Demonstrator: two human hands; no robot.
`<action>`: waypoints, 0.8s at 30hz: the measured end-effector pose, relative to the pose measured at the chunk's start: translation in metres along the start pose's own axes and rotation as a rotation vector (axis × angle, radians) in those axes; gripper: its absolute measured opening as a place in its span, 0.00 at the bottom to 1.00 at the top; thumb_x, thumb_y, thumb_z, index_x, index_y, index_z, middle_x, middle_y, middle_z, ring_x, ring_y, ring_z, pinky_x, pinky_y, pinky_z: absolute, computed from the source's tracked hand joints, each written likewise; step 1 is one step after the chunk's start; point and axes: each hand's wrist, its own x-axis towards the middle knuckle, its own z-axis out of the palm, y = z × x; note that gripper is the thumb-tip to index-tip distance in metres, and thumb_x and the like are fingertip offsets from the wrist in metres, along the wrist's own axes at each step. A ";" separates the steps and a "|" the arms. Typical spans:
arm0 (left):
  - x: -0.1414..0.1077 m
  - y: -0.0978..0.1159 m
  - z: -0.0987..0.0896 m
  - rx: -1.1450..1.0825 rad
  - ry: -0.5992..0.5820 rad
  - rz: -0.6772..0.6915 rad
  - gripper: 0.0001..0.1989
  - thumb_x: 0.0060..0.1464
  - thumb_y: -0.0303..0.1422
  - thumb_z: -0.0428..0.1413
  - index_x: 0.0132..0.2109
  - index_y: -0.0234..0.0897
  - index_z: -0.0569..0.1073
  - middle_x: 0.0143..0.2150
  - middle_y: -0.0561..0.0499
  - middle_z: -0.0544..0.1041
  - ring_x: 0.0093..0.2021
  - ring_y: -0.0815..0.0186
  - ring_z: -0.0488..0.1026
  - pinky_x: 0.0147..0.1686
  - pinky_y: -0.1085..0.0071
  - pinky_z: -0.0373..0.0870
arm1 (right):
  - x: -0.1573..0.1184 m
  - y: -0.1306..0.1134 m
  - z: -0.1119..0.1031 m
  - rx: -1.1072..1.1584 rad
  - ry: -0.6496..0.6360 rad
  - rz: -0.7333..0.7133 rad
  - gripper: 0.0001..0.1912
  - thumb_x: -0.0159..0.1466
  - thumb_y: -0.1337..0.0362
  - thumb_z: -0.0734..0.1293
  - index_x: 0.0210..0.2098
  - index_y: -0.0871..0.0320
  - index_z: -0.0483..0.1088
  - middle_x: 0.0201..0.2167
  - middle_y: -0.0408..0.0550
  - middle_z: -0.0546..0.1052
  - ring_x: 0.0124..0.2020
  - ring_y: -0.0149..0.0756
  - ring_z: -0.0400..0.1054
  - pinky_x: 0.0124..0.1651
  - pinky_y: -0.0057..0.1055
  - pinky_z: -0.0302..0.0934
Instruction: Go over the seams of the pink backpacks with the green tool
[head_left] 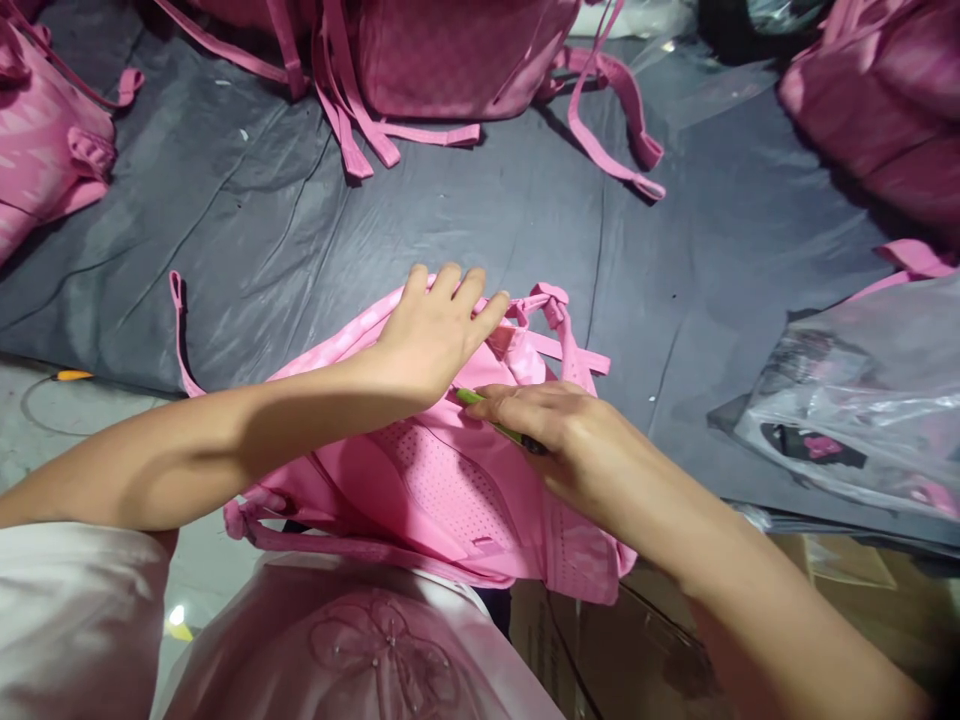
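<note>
A pink fabric backpack with a perforated mesh back panel [442, 480] is lying back-up on the dark grey plastic sheet [300, 230]. The left hand [439, 325] is pressing flat, fingers spread, on the backpack's upper edge. Just beside it, the right hand [559, 425] is gripping a slim green tool [487, 418] against the backpack's top.

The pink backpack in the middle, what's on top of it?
On the pink backpack lie the left hand, pressing flat near the top, and the right hand, gripping a green tool. The tool's tip is hidden under the left hand.
</note>
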 end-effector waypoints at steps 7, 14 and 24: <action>0.000 -0.001 -0.001 -0.002 -0.002 0.001 0.31 0.65 0.32 0.54 0.71 0.36 0.55 0.71 0.36 0.58 0.65 0.45 0.61 0.59 0.50 0.61 | -0.002 -0.003 0.002 -0.034 0.032 0.006 0.17 0.64 0.77 0.61 0.44 0.57 0.77 0.37 0.48 0.82 0.39 0.39 0.77 0.47 0.33 0.67; 0.000 -0.001 -0.002 -0.015 -0.008 -0.001 0.30 0.65 0.31 0.53 0.71 0.36 0.56 0.71 0.36 0.58 0.65 0.45 0.61 0.58 0.51 0.61 | 0.000 -0.006 0.006 -0.045 0.060 -0.014 0.19 0.64 0.79 0.60 0.47 0.58 0.77 0.40 0.49 0.83 0.40 0.39 0.78 0.46 0.33 0.68; -0.001 -0.001 -0.004 -0.026 -0.030 -0.003 0.30 0.65 0.29 0.51 0.72 0.35 0.54 0.72 0.36 0.57 0.66 0.44 0.60 0.60 0.49 0.60 | 0.000 -0.007 0.007 -0.048 0.104 -0.014 0.21 0.63 0.81 0.60 0.47 0.59 0.76 0.43 0.48 0.83 0.43 0.38 0.78 0.47 0.31 0.67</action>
